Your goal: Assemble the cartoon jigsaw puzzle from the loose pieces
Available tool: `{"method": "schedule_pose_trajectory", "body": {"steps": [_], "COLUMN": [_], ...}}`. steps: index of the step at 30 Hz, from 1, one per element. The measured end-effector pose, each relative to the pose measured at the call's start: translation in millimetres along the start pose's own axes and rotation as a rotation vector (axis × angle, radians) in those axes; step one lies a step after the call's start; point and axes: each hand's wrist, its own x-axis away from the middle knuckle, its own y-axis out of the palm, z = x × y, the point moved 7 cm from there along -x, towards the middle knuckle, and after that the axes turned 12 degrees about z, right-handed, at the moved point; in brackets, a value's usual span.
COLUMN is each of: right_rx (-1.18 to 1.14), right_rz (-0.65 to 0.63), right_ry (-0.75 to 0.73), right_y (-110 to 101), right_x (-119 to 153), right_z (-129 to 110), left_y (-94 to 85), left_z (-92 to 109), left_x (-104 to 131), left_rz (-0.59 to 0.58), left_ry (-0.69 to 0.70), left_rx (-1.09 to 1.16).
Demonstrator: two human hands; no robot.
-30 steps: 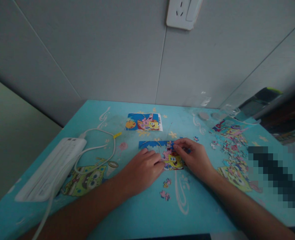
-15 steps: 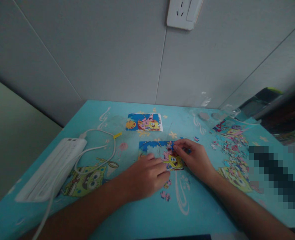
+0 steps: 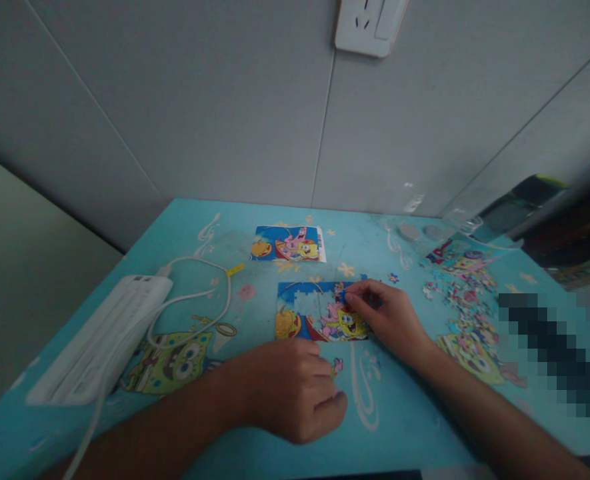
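Observation:
A partly assembled cartoon jigsaw puzzle (image 3: 319, 327) lies flat on the table, with a gap of table colour in its upper left part. My right hand (image 3: 387, 313) is at its right side, thumb and forefinger closed together on its upper right area. My left hand (image 3: 297, 390) is below the puzzle, fingers curled downward over the spot of some loose pieces. Whatever its fingertips hold is hidden. One loose puzzle piece (image 3: 337, 366) shows just beyond its knuckles. Behind the puzzle lies a reference picture card (image 3: 289, 245) with the same cartoon.
On the left lies a white power strip (image 3: 102, 333) with a looped white cable (image 3: 229, 300). Several scattered puzzle pieces (image 3: 467, 293) form a heap at right, beside a printed bag (image 3: 462, 253). Clear containers (image 3: 412, 203) stand at the back. A wall socket (image 3: 367, 27) is above.
My left hand has moved from the puzzle's lower left toward me, uncovering that part and covering loose pieces. My right hand stays nearly in place.

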Motion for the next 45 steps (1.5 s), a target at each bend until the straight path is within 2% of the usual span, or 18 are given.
{"method": "schedule_pose_trajectory", "body": {"steps": [2, 4, 8, 11, 20, 26, 31, 45], "right_rx": [0.001, 0.009, 0.054, 0.059, 0.029, -0.128, -0.284, -0.147], "right_rz": [-0.007, -0.010, -0.008, -0.011, -0.015, -0.033, -0.073, -0.048], "right_ry": [-0.001, -0.009, -0.034, -0.040, -0.033, 0.081, 0.165, 0.107], "right_y": [0.4, 0.2, -1.3, -2.3, -2.9, -0.1, 5.0, 1.7], "right_x": [0.0, 0.2, 0.8, 1.0, 1.2, 1.8, 2.1, 2.2], "right_z": [-0.1, -0.1, 0.2, 0.5, 0.5, 7.1, 11.4, 9.6], "left_y": [-4.7, -9.2, -9.1, -6.5, -0.6, 1.1, -1.6, -2.5], "left_z": [-12.4, -35.2, -88.4, -105.7, -107.6, -107.0, -108.7, -118.8], "left_x": [1.5, 5.5, 27.4, 41.8, 49.3, 48.7, 48.4, 52.6], "left_rz": [0.039, 0.062, -0.062, -0.122, -0.130, -0.121, -0.059, 0.053], "left_ry": [-0.039, -0.161, -0.526, -0.645, -0.686, -0.668, -0.693, -0.789], "left_rx": [-0.068, -0.189, -0.409, -0.464, -0.439, -0.400, -0.344, -0.185]}}
